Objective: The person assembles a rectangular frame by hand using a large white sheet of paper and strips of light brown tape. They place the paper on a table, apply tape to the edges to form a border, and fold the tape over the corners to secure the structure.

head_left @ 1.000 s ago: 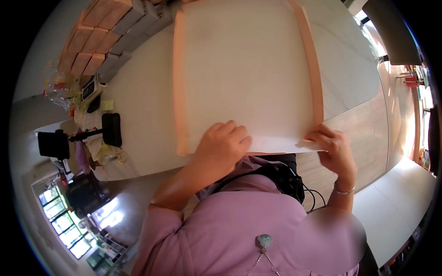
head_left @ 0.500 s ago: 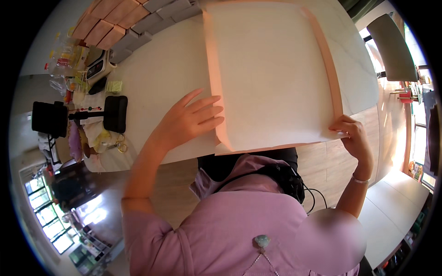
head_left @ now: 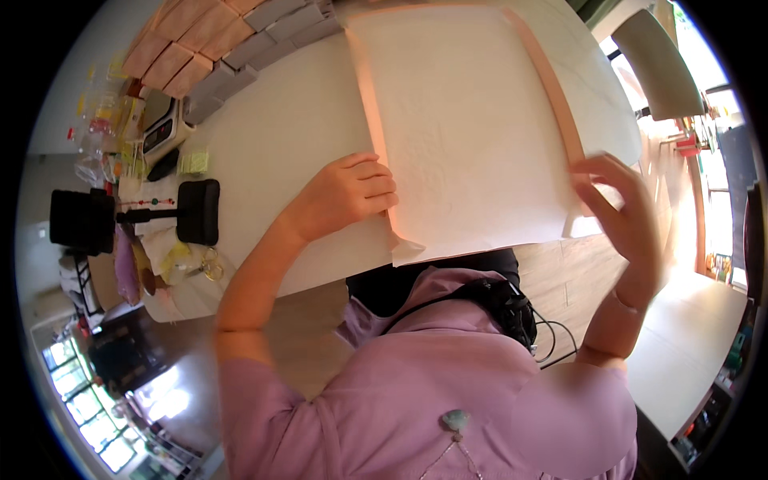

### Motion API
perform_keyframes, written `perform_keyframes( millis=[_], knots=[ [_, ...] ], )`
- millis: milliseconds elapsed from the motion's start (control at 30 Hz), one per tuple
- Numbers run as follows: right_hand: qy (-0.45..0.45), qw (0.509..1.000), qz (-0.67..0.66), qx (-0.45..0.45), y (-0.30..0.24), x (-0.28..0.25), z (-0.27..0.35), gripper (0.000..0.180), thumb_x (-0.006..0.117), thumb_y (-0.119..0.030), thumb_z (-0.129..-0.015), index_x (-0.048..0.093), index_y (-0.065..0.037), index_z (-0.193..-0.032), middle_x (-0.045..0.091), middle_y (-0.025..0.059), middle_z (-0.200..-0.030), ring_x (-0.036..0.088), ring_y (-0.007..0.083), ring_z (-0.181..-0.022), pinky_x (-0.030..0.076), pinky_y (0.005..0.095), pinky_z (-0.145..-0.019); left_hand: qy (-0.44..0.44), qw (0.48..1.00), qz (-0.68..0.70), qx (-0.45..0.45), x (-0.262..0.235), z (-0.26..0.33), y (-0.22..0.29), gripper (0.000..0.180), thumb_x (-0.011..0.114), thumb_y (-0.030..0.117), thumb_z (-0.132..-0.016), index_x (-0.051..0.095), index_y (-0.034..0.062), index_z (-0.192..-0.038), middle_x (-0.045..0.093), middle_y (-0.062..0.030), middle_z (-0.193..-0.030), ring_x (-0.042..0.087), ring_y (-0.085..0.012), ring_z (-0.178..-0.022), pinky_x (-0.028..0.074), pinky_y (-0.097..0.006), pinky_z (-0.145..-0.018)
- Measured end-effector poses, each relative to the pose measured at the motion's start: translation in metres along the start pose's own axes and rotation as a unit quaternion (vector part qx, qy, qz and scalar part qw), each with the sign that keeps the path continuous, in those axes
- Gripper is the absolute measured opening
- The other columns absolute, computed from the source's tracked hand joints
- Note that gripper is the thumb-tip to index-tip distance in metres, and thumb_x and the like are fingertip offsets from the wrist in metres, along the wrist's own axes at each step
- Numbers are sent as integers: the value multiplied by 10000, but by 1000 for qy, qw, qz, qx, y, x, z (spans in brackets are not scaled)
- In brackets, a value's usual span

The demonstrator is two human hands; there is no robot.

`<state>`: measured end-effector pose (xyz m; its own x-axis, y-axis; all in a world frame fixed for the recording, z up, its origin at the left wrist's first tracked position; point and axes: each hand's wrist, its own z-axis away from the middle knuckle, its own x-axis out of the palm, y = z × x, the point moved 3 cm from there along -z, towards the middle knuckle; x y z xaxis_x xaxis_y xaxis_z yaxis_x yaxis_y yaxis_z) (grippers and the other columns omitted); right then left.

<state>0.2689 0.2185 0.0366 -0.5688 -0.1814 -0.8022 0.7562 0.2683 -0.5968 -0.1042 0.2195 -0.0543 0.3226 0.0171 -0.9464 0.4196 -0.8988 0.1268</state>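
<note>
Head view shows us leaning over a white table (head_left: 264, 136) with a large sheet of paper (head_left: 472, 136) spread across it, its near edge overhanging the table's near edge just above our lap. The sheet is white on top, with peach-coloured strips running along its left and right sides where the edges appear folded over.

Our left hand (head_left: 352, 192) lies on the sheet's left folded edge, fingers curled and pressing down, not pinching anything we can make out. Our right hand (head_left: 628, 212) is lifted at the sheet's near right corner, fingers spread and open; we cannot tell whether it touches the paper or hovers just above it.

We judge the sheet to be light, thin and floppy, easy to crease or tear and likely to slide on the smooth tabletop. Its near left corner already curls up a little. It looks best held at the folded side strips, where the paper is doubled, with one hand pinning it flat.

Along the table's far left edge runs a row of flat tan and grey blocks (head_left: 216, 48). Near the left edge sit a small device with a screen (head_left: 160, 132), a pad of yellow notes (head_left: 192, 162) and a black stand (head_left: 168, 212) among small clutter. A pale chair (head_left: 656, 52) stands beyond the far right corner. The floor (head_left: 552, 280) is light wood, and bright windows show at the lower left.
</note>
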Motion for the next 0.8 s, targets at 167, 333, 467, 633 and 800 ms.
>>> perform_keyframes(
  millis=[167,333,467,633,800],
  knots=[
    [-230,908,-337,96,-53,135,-63,278,599,-117,-1038,617,49,-1261,724,145,-1110,729,188,-998,599,309,-854,64,996,54,-34,10,6,-11,319,833,131,-733,668,122,-1006,739,-9,-1060,717,-212,-1021,578,-425,-999],
    [-275,865,-370,199,-79,182,-88,311,610,-29,-957,601,102,-1239,734,170,-1010,742,204,-836,590,303,-686,136,986,82,-55,10,9,-11,339,848,126,-707,657,117,-988,728,-2,-1028,708,-208,-956,589,-409,-969],
    [-278,864,-378,184,-79,197,-87,323,623,14,-924,589,100,-1233,724,159,-929,704,192,-687,545,300,-576,122,990,72,-23,9,12,-13,223,810,131,-725,686,123,-910,733,16,-1027,704,-198,-989,590,-393,-962],
    [-259,860,-387,209,-81,198,-79,333,651,48,-893,554,51,-1211,712,145,-886,649,172,-616,524,300,-547,131,989,72,14,11,15,-9,117,762,127,-725,721,146,-833,731,40,-1021,691,-178,-1020,578,-363,-933],
    [-288,841,-399,226,-75,198,-78,345,674,35,-899,524,22,-1209,710,146,-885,652,179,-617,525,302,-546,115,990,83,21,8,13,-2,144,753,128,-718,736,173,-854,724,51,-1012,681,-168,-1036,557,-357,-954]
  ],
)
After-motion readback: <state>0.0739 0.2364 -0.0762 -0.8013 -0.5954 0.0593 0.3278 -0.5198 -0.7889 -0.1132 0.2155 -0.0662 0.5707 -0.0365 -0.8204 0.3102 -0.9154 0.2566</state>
